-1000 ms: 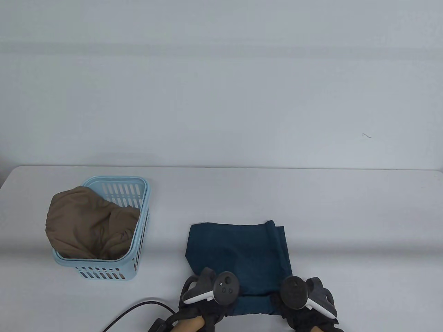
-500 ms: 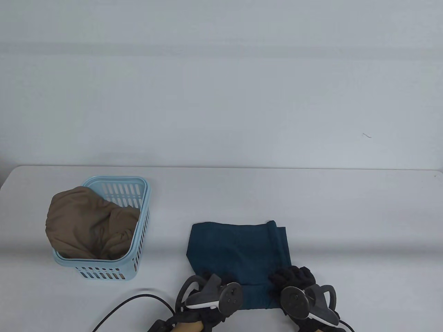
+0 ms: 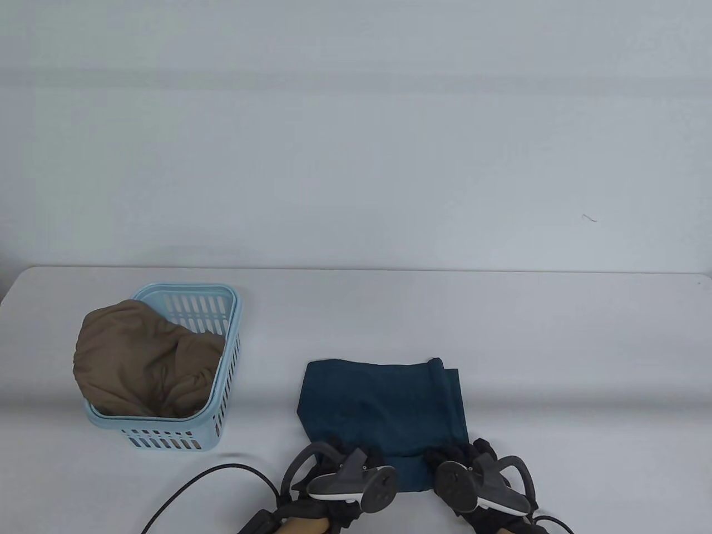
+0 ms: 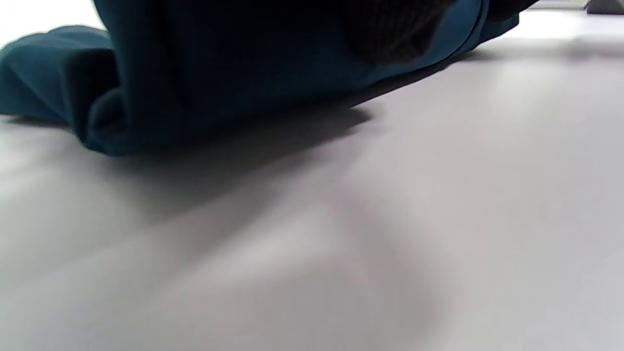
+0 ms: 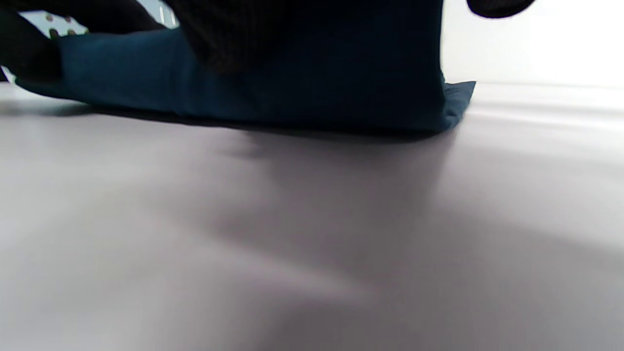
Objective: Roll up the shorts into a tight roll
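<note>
Dark teal shorts (image 3: 384, 400) lie folded flat on the white table (image 3: 556, 361), near the front edge. Their near hem is turned over into a low roll. My left hand (image 3: 347, 449) grips the roll's left end, fingers curled over the cloth. My right hand (image 3: 459, 451) grips its right end the same way. In the left wrist view the shorts (image 4: 219, 87) bulge just above the table under my dark fingers (image 4: 395, 29). In the right wrist view the shorts (image 5: 317, 92) lie under my fingers (image 5: 229, 34).
A light blue slatted basket (image 3: 231, 334) stands at the left, stuffed with a brown garment (image 3: 139, 356). A black cable (image 3: 194, 489) runs across the table's front edge, left of my left hand.
Both hands have turned the near hem over and away from me. The shorts' near edge now lies farther from the table's front. The right hand's fingers reached forward, then curled back.
</note>
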Motion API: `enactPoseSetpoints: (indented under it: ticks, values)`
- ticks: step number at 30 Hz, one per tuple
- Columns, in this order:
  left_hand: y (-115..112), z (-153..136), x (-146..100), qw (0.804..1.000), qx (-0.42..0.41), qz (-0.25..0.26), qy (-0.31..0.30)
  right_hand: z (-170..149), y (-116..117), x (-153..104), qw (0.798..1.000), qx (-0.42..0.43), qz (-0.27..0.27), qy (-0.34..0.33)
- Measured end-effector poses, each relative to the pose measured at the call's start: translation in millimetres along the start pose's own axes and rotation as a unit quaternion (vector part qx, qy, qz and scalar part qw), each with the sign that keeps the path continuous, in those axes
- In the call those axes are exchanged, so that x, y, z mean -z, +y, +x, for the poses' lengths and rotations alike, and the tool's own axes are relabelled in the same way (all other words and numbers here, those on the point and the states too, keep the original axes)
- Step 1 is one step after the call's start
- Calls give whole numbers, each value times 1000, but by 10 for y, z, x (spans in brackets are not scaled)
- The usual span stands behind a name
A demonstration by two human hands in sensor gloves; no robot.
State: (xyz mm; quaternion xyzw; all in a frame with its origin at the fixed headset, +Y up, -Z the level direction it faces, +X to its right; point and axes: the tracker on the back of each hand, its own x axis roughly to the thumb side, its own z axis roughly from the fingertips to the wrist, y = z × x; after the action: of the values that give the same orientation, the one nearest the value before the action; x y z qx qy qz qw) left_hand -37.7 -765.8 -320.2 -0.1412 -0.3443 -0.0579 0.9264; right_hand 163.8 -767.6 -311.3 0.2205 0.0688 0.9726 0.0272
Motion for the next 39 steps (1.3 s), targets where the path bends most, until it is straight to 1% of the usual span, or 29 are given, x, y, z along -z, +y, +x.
enactPoseSetpoints:
  ticks: [3, 5, 7, 8, 10, 12, 13, 15, 17, 19, 21, 23, 24, 27, 28, 30, 34, 38, 39]
  values:
    - [68, -99, -41, 996, -84, 6, 4, -76, -34, 1, 996, 80, 30, 18]
    - [73, -159, -60, 992, -123, 14, 7, -142, -20, -3, 988, 141, 49, 28]
    - [48, -182, -59, 988, -154, 15, 3, -177, 10, -8, 982, 175, 61, 39]
    - [38, -188, -58, 987, -163, 17, 3, -178, 9, -7, 982, 178, 57, 42]
    - [35, -198, -54, 986, -163, 22, 6, -168, -1, -6, 986, 152, 59, 44]
    - [49, -204, -60, 987, -157, 26, 12, -153, -2, -6, 987, 146, 53, 49]
    - [80, -199, -77, 988, -152, 38, 15, -153, -1, -4, 987, 143, 52, 51]
    - [164, -176, -107, 988, -143, 59, 4, -154, -10, -9, 987, 145, 50, 54]
    - [283, -121, -162, 989, -124, 76, -28, -149, -13, -10, 987, 143, 47, 57]
    - [324, -81, -186, 990, -114, 73, -49, -143, -11, -9, 987, 139, 44, 61]
    - [297, -47, -183, 993, -100, 37, -59, -140, -9, -8, 987, 139, 41, 65]
    - [266, -47, -176, 994, -81, 47, -49, -136, -20, -10, 987, 137, 40, 69]
    - [254, -53, -168, 995, -72, 51, -48, -128, -37, -24, 988, 133, 34, 70]
    - [218, -69, -160, 997, -50, 50, -27, -83, -106, -84, 995, 86, -25, 48]
    - [210, -70, -156, 998, -44, 50, -22, -71, -118, -93, 996, 75, -29, 39]
    - [177, -67, -133, 999, -26, 44, -15, -28, -126, -107, 999, 51, -14, 13]
    - [102, -48, -71, 1000, -23, 13, -4, 22, -45, -60, 999, 11, 48, 12]
    - [-2, -16, -17, 1000, -6, -14, -3, 60, 42, -39, 996, -9, 84, 9]
    - [-21, -6, -10, 1000, -6, -10, -1, 70, 62, -40, 996, -16, 84, 9]
